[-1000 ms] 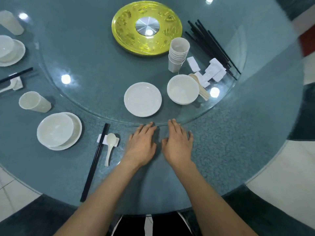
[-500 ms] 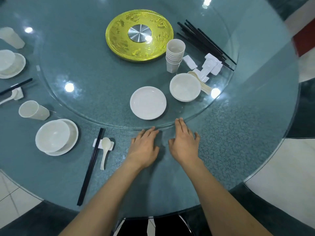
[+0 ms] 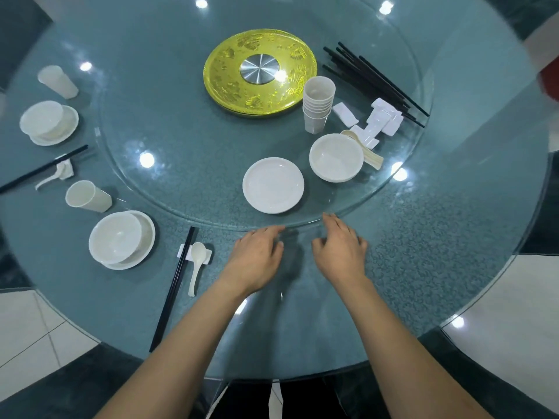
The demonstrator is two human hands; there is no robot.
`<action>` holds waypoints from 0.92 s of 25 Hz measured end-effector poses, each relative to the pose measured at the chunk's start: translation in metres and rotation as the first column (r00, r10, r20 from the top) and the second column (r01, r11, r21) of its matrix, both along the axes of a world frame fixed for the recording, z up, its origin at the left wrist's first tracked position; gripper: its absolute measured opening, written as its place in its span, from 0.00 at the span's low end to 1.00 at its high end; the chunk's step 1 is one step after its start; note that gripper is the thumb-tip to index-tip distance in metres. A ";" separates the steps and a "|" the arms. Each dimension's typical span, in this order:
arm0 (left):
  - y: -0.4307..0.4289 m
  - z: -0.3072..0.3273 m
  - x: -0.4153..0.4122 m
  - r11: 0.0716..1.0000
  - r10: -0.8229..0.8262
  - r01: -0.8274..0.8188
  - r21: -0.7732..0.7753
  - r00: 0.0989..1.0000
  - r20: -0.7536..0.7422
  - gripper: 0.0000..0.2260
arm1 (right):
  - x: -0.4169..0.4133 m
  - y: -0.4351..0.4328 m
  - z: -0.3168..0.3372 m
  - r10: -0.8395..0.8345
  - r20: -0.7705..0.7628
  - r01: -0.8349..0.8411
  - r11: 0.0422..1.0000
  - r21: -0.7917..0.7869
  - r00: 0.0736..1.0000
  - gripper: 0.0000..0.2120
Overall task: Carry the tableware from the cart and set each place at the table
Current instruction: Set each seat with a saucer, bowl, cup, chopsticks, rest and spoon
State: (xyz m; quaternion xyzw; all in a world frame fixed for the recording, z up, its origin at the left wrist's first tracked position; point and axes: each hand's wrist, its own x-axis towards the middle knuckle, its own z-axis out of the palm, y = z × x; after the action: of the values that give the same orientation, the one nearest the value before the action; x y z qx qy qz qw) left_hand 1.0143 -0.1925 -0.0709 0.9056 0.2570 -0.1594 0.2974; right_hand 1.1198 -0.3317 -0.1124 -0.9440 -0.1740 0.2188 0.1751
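My left hand [image 3: 257, 255] and my right hand [image 3: 340, 247] hover side by side over the teal glass table [image 3: 438, 237], fingers relaxed and empty, fingertips at the near rim of the glass turntable [image 3: 181, 176]. Just beyond them on the turntable lie a white plate [image 3: 273, 185] and a white bowl [image 3: 336, 157]. Further back stand a stack of white cups [image 3: 317, 104], white chopstick rests [image 3: 384, 116], spoons [image 3: 370, 154] and a bundle of black chopsticks [image 3: 375, 80].
To my left is a laid place: bowl on plate [image 3: 121, 239], cup [image 3: 87, 196], chopsticks [image 3: 174, 288] and spoon [image 3: 196, 264] on a rest. A second laid place [image 3: 48, 122] lies farther left. A gold disc [image 3: 260, 77] marks the turntable's centre.
Both hands have lifted a little and their fingers have loosened at the turntable rim. The plate, bowl and other stock on the turntable have shifted slightly to the right.
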 end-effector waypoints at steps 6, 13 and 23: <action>-0.014 0.056 -0.013 0.996 0.051 -0.040 -0.082 0.990 0.133 0.15 | -0.015 -0.010 0.056 -0.060 0.021 0.055 0.982 0.179 0.998 0.17; -0.042 0.118 -0.017 0.978 -0.169 0.188 -0.084 0.966 0.195 0.14 | -0.047 -0.047 0.127 -0.216 -0.064 0.225 0.934 0.278 0.974 0.14; -0.093 0.153 -0.050 0.875 -0.383 0.459 -0.156 0.851 0.359 0.13 | -0.124 -0.128 0.185 -0.490 -0.076 0.479 0.787 0.390 0.868 0.13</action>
State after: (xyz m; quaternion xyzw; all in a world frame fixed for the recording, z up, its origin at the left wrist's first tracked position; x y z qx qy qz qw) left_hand 0.9640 -0.2854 0.0818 0.9115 -0.0210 -0.1030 0.3976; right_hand 0.9959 -0.4595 0.0730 -0.9045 0.0307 0.1128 0.4102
